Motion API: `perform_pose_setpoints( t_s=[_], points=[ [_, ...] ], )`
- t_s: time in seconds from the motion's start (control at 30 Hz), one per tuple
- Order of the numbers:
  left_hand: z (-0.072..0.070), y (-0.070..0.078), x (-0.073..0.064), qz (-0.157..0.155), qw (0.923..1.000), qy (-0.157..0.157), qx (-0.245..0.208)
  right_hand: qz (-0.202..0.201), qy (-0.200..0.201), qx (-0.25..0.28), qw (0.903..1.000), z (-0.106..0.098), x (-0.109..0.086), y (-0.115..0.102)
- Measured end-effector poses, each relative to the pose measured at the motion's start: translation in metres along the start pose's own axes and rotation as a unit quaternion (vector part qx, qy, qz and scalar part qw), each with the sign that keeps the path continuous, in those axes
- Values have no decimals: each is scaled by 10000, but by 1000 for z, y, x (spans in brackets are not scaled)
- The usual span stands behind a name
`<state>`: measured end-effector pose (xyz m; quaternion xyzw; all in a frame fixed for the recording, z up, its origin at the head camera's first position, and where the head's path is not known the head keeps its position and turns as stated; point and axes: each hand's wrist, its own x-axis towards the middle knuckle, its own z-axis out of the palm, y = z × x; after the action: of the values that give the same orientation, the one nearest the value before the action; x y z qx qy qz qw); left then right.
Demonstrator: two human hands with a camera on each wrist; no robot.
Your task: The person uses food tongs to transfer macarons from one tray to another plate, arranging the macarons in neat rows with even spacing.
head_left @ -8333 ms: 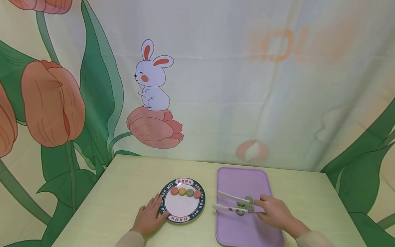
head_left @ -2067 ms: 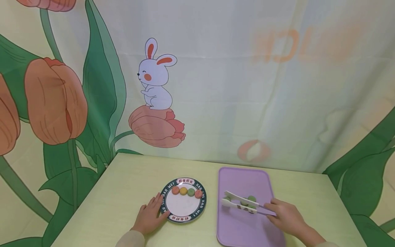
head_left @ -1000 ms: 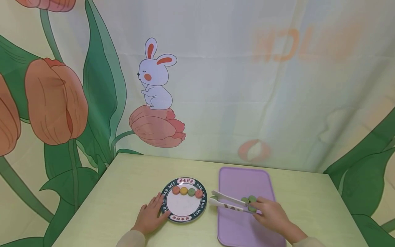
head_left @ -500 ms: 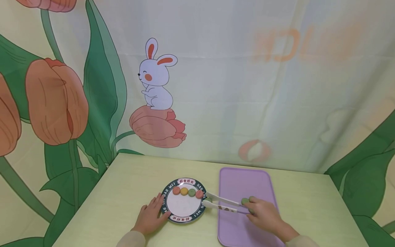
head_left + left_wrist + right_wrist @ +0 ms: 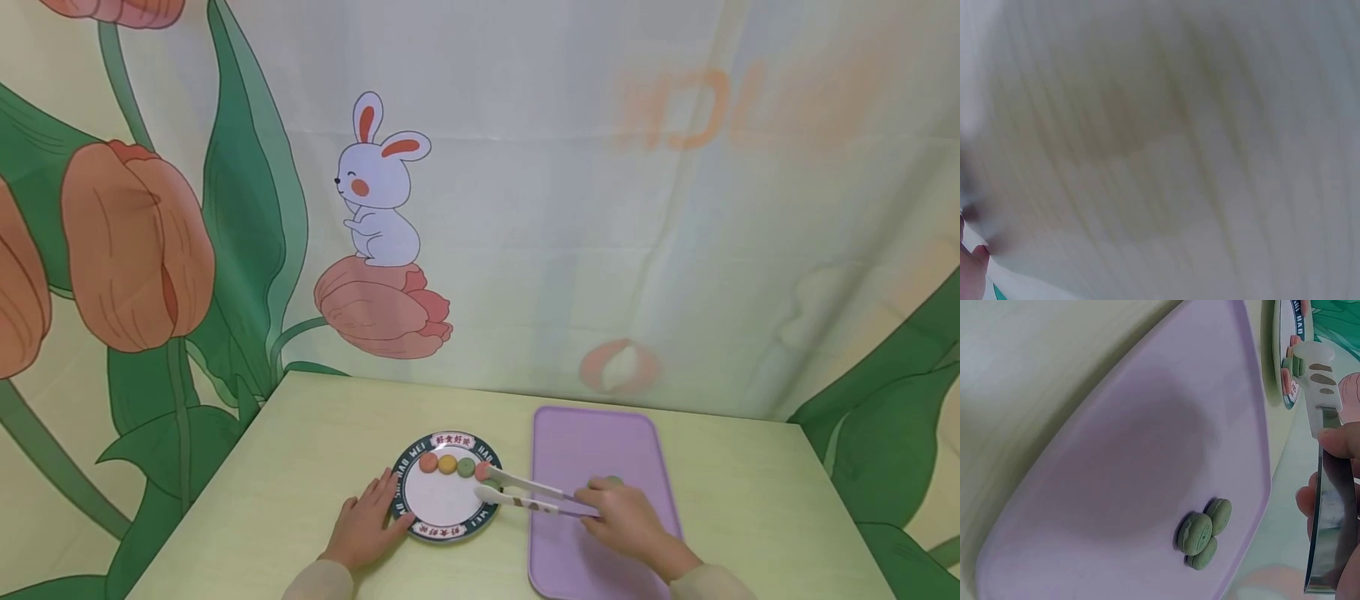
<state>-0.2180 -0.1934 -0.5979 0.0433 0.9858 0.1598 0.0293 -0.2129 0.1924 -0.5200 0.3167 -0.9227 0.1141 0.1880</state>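
My right hand (image 5: 626, 517) grips a pair of tongs (image 5: 525, 504) with white tips and metal arms. A green macaron (image 5: 491, 483) sits between the tips, over the right side of the plate (image 5: 442, 533). Along the plate's upper part lies a row of macarons: a pink one (image 5: 428, 462), a yellow one (image 5: 447, 464), a green one (image 5: 466, 467) and a second pink one (image 5: 482, 471), partly hidden by the tongs. My left hand (image 5: 367, 525) rests flat at the plate's left rim, fingers extended. In the right wrist view, three green macarons (image 5: 1195, 534) lie together.
The purple tray (image 5: 592, 442) lies right of the plate, under my right hand and bearing the three green macarons. A printed curtain (image 5: 525, 250) hangs behind the pale table (image 5: 330, 425). The left wrist view is mostly a blurred pale surface.
The tongs took hold of a green macaron on the tray and carried it left, over the tray's edge to the plate's right side. My left hand has stayed at the rim.
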Motion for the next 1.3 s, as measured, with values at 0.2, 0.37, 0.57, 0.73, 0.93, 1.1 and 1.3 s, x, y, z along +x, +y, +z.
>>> perform_pose_setpoints(
  t_s=[0.2,0.37,0.57,0.73,0.93,1.1,1.3],
  points=[
    [1,0,-1,4,10000,-24,-4,46,-180,-101,9998,4,5,-6],
    [0,0,-1,9,10000,-7,-15,14,-148,-200,9997,9,7,-8],
    [-1,0,-2,26,10000,43,-34,-67,-138,-217,9996,12,11,-11],
    [-1,0,-2,58,9999,93,-38,41,-301,-153,9994,16,14,-15],
    [0,0,-2,58,9999,89,-44,19,-372,91,9993,17,20,-21],
    [0,0,-2,46,10000,72,-40,20,-420,166,9990,18,23,-24],
    [-1,0,-1,48,10000,71,-43,78,-467,287,9985,21,24,-25]
  ],
)
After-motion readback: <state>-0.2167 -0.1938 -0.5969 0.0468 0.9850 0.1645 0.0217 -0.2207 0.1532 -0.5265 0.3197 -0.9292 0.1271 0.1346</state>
